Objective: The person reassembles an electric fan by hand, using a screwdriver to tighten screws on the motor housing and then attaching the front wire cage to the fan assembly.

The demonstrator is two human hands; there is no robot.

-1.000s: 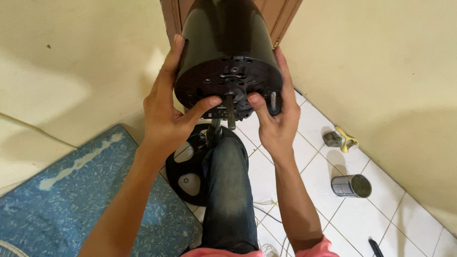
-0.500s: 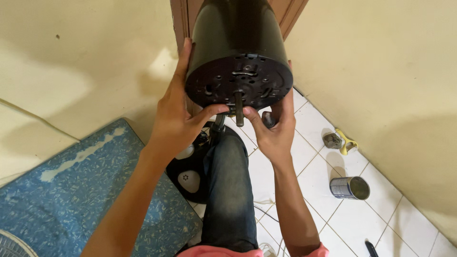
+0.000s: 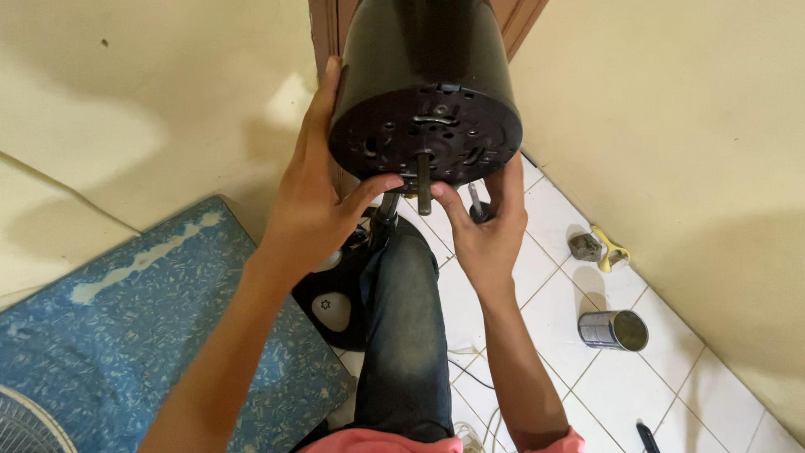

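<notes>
White floor tiles [image 3: 579,302] meet cream walls [image 3: 671,126] in a corner by a brown door frame [image 3: 323,25]. Nearest me, my jeans-clad knee [image 3: 402,335] rises between my forearms, with a blue speckled mat [image 3: 126,335] to its left and a sliver of white fan grille [image 3: 21,428] at the bottom edge. Thin cords [image 3: 470,377] trail over the tiles beside the knee. Past the knee sits one round black fan base [image 3: 331,302] with pale buttons.

My left hand [image 3: 314,210] clasps the left flank of the single black motor housing [image 3: 423,92], raised in front of me just above the knee, its thumb pressed to the lower rim of the face. My right hand [image 3: 482,231] cups the lower right rim, its grip closed around the edge, thumb close beside the one metal shaft [image 3: 423,184] that sticks out of the centre. A second, thinner rod [image 3: 474,197] shows beside my right fingers; what it belongs to I cannot tell.

By my reading, the housing is being steadied and turned for inspection of its face, and any next move calls for one hand to bear the weight while the other works.

Farther right on the tiles lie one tin can [image 3: 614,330] on its side, one grey lump with a yellow piece [image 3: 597,246], and one dark tool tip [image 3: 646,436].
</notes>
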